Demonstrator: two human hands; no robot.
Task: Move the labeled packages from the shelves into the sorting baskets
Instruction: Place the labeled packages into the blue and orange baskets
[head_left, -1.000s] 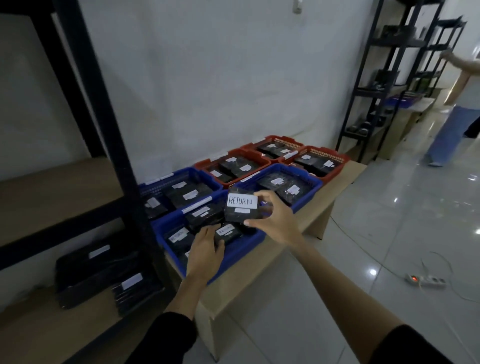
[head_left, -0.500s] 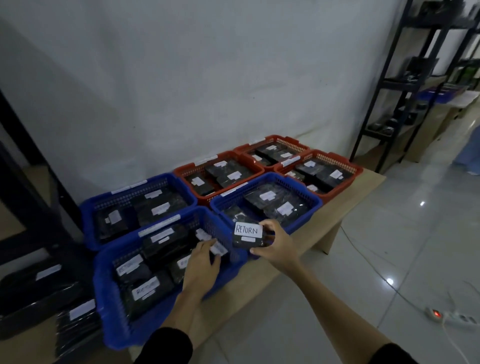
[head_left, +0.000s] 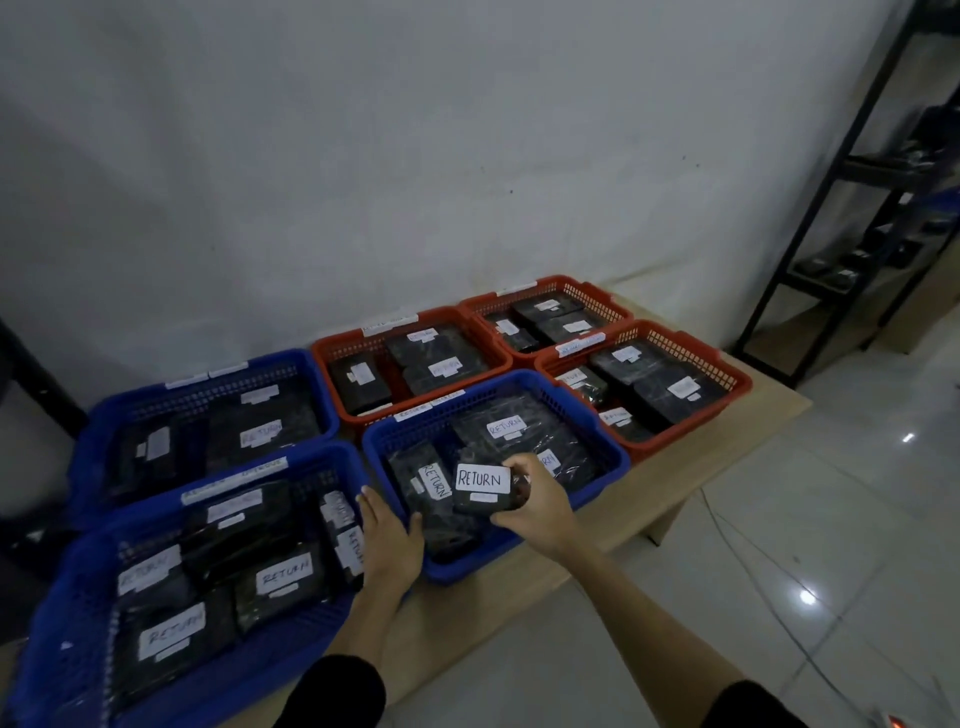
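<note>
Package (head_left: 480, 488), black, labelled RETURN: pinched in right hand (head_left: 537, 506) over blue basket (head_left: 597, 452), which already holds other RETURN packs. Left hand (head_left: 387, 540), fingers straight, rests on that basket's near-left rim. Three more blue and red baskets beyond the hands, all holding labelled packs, on desk (head_left: 675, 499).

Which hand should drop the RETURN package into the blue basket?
Right hand: it already pinches the package over the right blue basket. The left hand holds nothing, resting at the gap between the baskets.
</note>
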